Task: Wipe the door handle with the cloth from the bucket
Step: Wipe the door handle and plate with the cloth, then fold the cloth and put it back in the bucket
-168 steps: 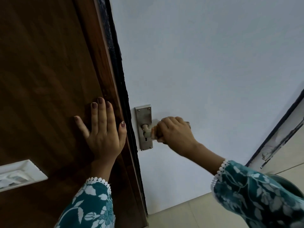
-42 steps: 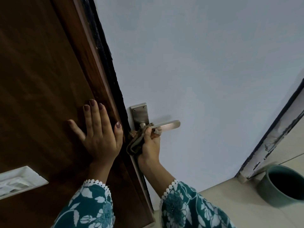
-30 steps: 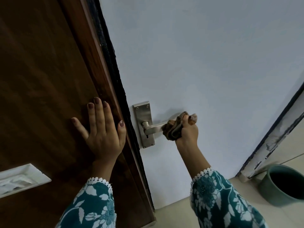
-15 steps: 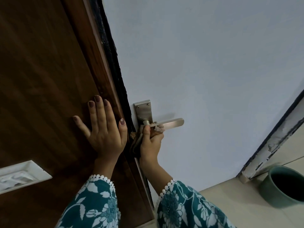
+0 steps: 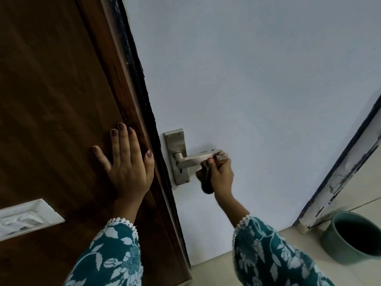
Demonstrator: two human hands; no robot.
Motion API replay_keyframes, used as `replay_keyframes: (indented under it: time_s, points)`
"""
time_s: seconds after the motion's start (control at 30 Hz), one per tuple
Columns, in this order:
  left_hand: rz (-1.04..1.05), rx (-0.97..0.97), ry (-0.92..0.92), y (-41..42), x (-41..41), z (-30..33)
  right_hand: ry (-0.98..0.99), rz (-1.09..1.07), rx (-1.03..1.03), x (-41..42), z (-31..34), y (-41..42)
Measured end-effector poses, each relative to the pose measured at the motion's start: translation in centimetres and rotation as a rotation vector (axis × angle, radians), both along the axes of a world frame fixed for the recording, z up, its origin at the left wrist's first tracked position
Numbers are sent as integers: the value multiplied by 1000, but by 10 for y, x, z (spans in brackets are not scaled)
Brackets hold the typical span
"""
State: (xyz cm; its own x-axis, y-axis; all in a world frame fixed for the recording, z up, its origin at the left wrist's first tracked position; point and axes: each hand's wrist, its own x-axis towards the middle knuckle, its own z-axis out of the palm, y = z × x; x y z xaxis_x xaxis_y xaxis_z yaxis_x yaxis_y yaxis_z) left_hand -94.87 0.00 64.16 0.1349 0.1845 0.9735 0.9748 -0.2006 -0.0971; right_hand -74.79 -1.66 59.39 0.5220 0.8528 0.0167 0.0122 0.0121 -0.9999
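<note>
Head view, looking down and forward. Door handle (image 5: 195, 158): brushed metal lever, roughly level, reaching rightward from its upright backplate (image 5: 177, 155) on the white door (image 5: 257, 89). Keyhole on the backplate just under the lever's root.

Cloth (image 5: 206, 178): dark brownish wad, bunched, pressed against the underside of the lever at its free end. Most of it hangs below the lever; a paler bit shows past the lever tip. Cloth sits between the lever and the palm.

Right hand (image 5: 221, 175): comes up from below the lever, fingers curled tight around the cloth, thumb tip lying on the lever's front face near the free end. Fist closed on the cloth and touching the handle; the lever's root and the backplate are bare, left of the hand.

Left hand (image 5: 125, 162): left of the backplate, past the black door edge (image 5: 142, 100), laid flat on the dark brown wooden panel (image 5: 51, 100). Fingers spread and pointing up, palm against the wood, holding nothing. Dark polish on the nails.

Both sleeves (image 5: 266, 250) teal with white floral print and white scalloped cuffs.

White moulded inset (image 5: 26, 219) on the wood panel, well below and left of the handle.

Bucket (image 5: 340, 242): green, round, standing on the pale floor well below and right of the handle, just beside the base of a scuffed door frame (image 5: 340, 178). Its inside is dark; contents cannot be told.
</note>
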Motion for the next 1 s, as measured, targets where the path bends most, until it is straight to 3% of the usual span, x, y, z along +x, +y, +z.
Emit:
replay_keyframes:
  time_s: [0.27,0.33,0.43,0.5,0.6,0.63,0.7,0.87,1.0]
  points:
    - [-103,-207,-238,-21,40,1,-56,-12,-27,74,37,-2]
    - [-275,-306,-241,-36,67,-4,32,67,22,82,44,-20]
    - [-730,-582,-229,-58,110,-20,316,221,68,94,54,-53]
    - [-972,-938,-476,-69,136,-21,444,265,26,101,58,-69]
    - [-1152,-1517,-1045,-78,170,-11,516,306,-47,112,56,-86]
    - [-1204,-1640,-1164,-78,178,-10,507,316,-70,117,53,-89]
    - [-1289,-1747,-1233,-82,192,-5,459,299,-98,127,48,-98]
    - [-1254,-1814,-1092,-96,237,-15,297,110,-150,181,32,-124]
    - [-1183,-1805,-1152,-112,295,-27,-67,-237,-190,241,11,-153]
